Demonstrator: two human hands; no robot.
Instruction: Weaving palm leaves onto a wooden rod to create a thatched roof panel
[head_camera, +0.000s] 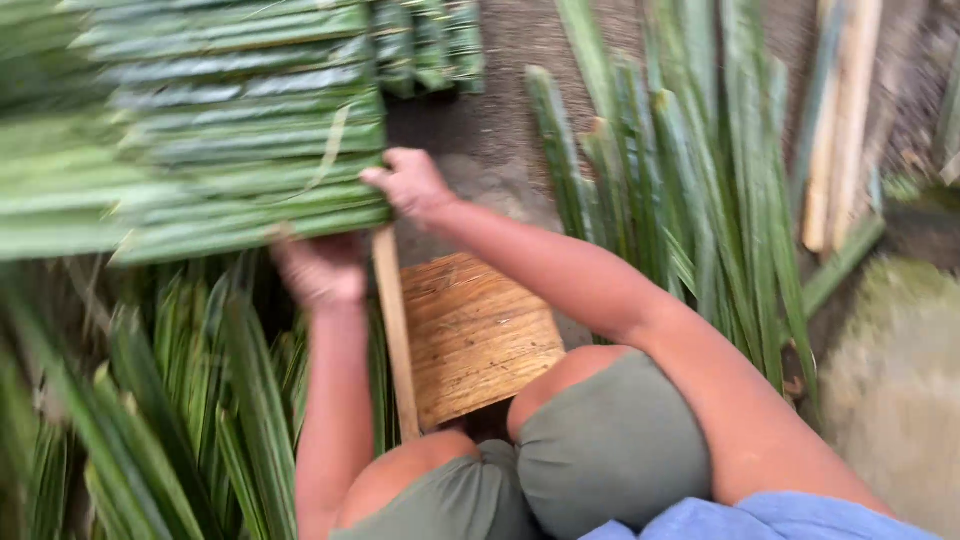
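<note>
A flat panel of folded green palm leaves stretches across the upper left, blurred by motion. My right hand grips its right edge with the fingers curled on the leaves. My left hand is under the panel's lower edge, by the top of a thin wooden stick; whether it holds the panel or the stick is unclear. The stick runs down toward my knees.
A round woven wooden block lies on the ground in front of my knees. Loose long green leaves lie at right and more at lower left. Pale bamboo poles lie at upper right. A mossy stone sits at right.
</note>
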